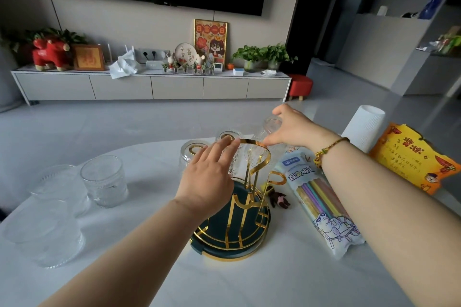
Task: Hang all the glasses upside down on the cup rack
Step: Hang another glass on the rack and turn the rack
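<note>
Near left edge of desk (287, 281): three upright glasses (45, 234), apart from both hands. Gold cup rack (249, 197) stands on its dark round base mid-desk, straw packet (321, 197) just beside it on the right. Left hand (207, 177) open, fingers spread, resting over the rack's top handle, holding nothing. Behind it, inverted glasses (192, 154) already sit on far prongs. Right hand (291, 127), farthest, fingers closed around a tilted glass (268, 129) above the rack's far right side.
</note>
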